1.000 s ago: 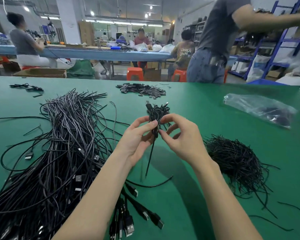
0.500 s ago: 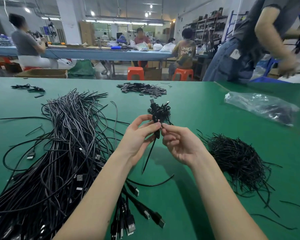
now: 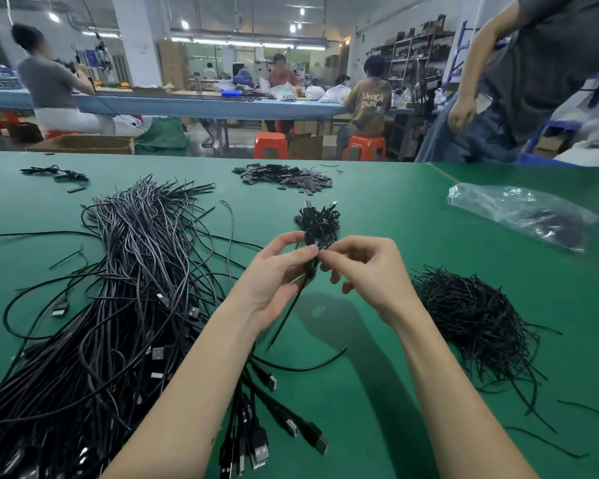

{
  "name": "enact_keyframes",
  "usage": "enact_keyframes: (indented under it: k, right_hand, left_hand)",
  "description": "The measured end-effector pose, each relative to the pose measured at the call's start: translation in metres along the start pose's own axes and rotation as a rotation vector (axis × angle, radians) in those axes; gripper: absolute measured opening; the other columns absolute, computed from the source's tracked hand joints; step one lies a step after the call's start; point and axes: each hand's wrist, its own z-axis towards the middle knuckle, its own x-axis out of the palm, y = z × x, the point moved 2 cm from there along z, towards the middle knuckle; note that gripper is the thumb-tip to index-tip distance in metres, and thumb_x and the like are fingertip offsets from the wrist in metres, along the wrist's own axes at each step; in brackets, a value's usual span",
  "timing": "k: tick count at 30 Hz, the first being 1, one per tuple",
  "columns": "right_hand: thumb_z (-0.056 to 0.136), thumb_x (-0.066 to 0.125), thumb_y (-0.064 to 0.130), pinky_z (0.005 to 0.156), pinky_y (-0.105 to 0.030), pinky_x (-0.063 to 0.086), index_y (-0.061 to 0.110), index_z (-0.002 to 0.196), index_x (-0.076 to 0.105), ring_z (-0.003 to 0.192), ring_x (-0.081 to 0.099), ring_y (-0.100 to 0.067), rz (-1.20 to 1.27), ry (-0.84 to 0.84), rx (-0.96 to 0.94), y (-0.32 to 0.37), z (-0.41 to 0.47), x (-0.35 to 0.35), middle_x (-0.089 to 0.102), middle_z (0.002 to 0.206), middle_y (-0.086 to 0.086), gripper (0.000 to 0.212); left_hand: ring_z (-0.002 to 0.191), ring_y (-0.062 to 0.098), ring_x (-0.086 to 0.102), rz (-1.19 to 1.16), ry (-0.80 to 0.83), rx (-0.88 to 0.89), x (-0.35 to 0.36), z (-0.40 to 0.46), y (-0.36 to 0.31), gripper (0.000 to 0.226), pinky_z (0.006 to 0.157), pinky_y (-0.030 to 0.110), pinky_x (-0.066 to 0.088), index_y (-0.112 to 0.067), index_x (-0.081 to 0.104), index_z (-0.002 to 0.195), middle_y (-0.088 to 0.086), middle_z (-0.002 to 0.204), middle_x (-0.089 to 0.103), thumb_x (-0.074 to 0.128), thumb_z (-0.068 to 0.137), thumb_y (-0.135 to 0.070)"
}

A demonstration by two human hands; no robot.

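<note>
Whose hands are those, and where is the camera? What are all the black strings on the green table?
Those are a person's own two bare hands, not a machine. The picture comes from a camera worn on the person's head, looking forward and down. The left hand grips a small coiled bundle of black cable above the green table. The right hand pinches the bundle at its middle. To the left lies a big heap of long black cables with plugs. To the right are a pile of thin black ties and a clear plastic bag. Farther back lies a pile of small flat black pieces.
</note>
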Motion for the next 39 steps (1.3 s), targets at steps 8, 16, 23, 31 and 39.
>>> enact_keyframes:
  k: [8,16,23,31,39]
  right_hand:
    - [0.084,0.081,0.022,0.048,-0.019,0.049,0.023,0.091,0.072,0.053,0.059,-0.007,0.024,0.103,0.213,-0.003,-0.004,0.001,0.072,0.082,0.007,0.011]
    - [0.085,0.075,0.034,0.064,-0.031,0.055,0.042,0.107,0.06,0.071,0.066,-0.002,-0.58,-0.022,-0.466,-0.005,-0.007,-0.004,0.065,0.103,0.028,0.028]
    - [0.087,0.076,0.042,0.059,-0.026,0.053,0.034,0.085,0.072,0.064,0.065,-0.007,-0.527,-0.032,-0.443,-0.009,-0.006,-0.001,0.07,0.083,0.021,0.009]
    - [0.087,0.076,0.016,0.038,-0.013,0.042,0.013,0.083,0.069,0.045,0.059,-0.005,0.69,0.054,0.649,-0.016,-0.009,0.031,0.067,0.07,0.001,0.008]
    - [0.089,0.073,0.033,0.063,-0.022,0.052,0.04,0.104,0.065,0.076,0.066,0.0,-0.572,-0.051,-0.428,-0.009,-0.011,0.009,0.068,0.099,0.03,0.019]
  left_hand:
    - [0.071,0.017,0.062,0.047,-0.084,-0.002,-0.004,0.002,0.001,0.025,0.073,0.027,0.05,-0.013,0.063,0.104,0.008,0.087,0.071,0.069,0.084,0.0]
    - [0.063,0.013,0.063,0.036,-0.12,-0.082,-0.007,0.004,0.003,0.016,0.06,0.026,0.05,-0.013,0.062,0.096,0.004,0.071,0.068,0.071,0.086,-0.005]
    - [0.065,0.012,0.059,0.106,-0.128,-0.069,-0.006,0.004,0.008,0.016,0.061,0.024,0.046,-0.015,0.063,0.097,0.003,0.077,0.069,0.07,0.087,-0.004]
    - [0.073,0.016,0.062,0.084,-0.154,0.037,-0.007,0.003,0.001,0.018,0.071,0.025,0.049,-0.015,0.062,0.095,0.006,0.084,0.07,0.068,0.087,0.0]
    - [0.07,0.016,0.058,0.034,-0.178,-0.075,-0.008,0.003,0.001,0.016,0.065,0.026,0.045,-0.017,0.057,0.094,0.005,0.078,0.065,0.065,0.09,-0.003]
